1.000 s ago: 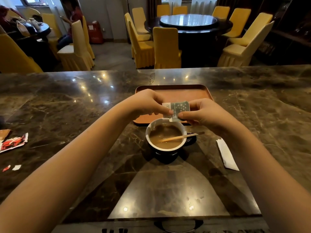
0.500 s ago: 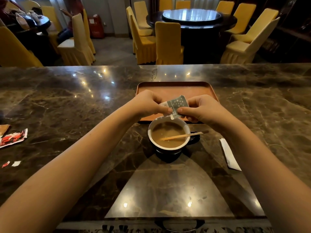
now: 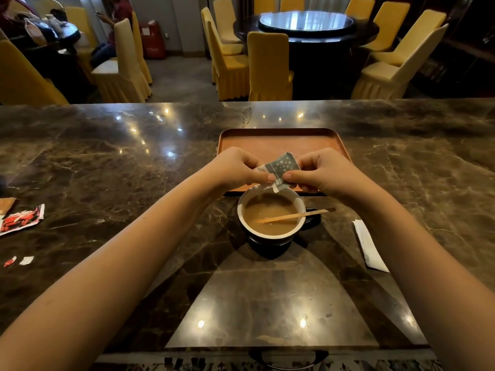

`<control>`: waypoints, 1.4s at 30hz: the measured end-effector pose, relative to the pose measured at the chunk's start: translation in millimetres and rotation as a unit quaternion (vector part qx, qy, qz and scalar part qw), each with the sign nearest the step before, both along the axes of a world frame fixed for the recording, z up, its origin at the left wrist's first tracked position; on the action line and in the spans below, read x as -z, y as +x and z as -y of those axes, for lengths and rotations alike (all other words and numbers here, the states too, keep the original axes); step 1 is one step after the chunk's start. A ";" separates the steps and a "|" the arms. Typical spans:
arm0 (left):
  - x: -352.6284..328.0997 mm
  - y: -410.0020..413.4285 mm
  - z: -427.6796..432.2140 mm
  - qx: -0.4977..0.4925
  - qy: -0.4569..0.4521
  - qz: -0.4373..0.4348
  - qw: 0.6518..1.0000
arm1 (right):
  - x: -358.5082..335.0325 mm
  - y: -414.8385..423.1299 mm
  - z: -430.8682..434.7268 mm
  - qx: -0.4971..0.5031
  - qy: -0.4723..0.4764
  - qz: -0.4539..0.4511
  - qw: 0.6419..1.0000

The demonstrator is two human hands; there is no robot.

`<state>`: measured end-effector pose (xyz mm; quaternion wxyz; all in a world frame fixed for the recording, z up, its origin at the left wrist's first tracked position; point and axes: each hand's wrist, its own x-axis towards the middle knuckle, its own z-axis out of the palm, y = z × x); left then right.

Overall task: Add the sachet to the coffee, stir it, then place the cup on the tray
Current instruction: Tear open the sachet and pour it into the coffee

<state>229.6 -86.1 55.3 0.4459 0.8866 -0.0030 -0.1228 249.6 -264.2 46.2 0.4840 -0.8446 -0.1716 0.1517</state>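
Left hand (image 3: 235, 168) and right hand (image 3: 325, 172) at frame centre, fingers curled tight, both pinching the sachet (image 3: 280, 170), just above the coffee cup (image 3: 270, 215)

Hands hide the tray (image 3: 278, 141) near edge (sachet (image 3: 281, 168) print illegible)

A dark marbled counter (image 3: 112, 162) spreads under and around the fingers, glossy with small light reflections. Far to the left of the fingers lies a torn red packet (image 3: 22, 219), with a brown packet (image 3: 6, 204) just beside it at the edge of view, and two small torn scraps (image 3: 18, 261) nearer the viewer. Right of the fingers and nearer the viewer, a white paper wrapper (image 3: 369, 246) lies flat. Beyond the fingers, past the counter, yellow-covered chairs (image 3: 269, 66) ring a round dark table (image 3: 306, 26).
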 end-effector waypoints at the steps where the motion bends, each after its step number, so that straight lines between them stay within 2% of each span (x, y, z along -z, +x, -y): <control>1: 0.4 -0.4 0.3 -0.003 -0.003 0.003 1.000 | 0.3 -0.1 0.3 -0.002 0.007 -0.003 1.000; 10: 1.7 -4.1 1.6 -0.019 -0.030 0.013 0.999 | 1.8 1.6 1.6 -0.022 0.002 -0.017 1.000; 19: 0.8 -4.7 -0.1 -0.004 0.011 0.021 1.000 | 1.4 3.1 -2.5 -0.011 -0.012 -0.007 1.000; 42: 2.7 -6.4 1.5 -0.001 0.013 0.012 1.000 | -0.8 -0.2 -1.5 -0.019 -0.033 0.015 0.999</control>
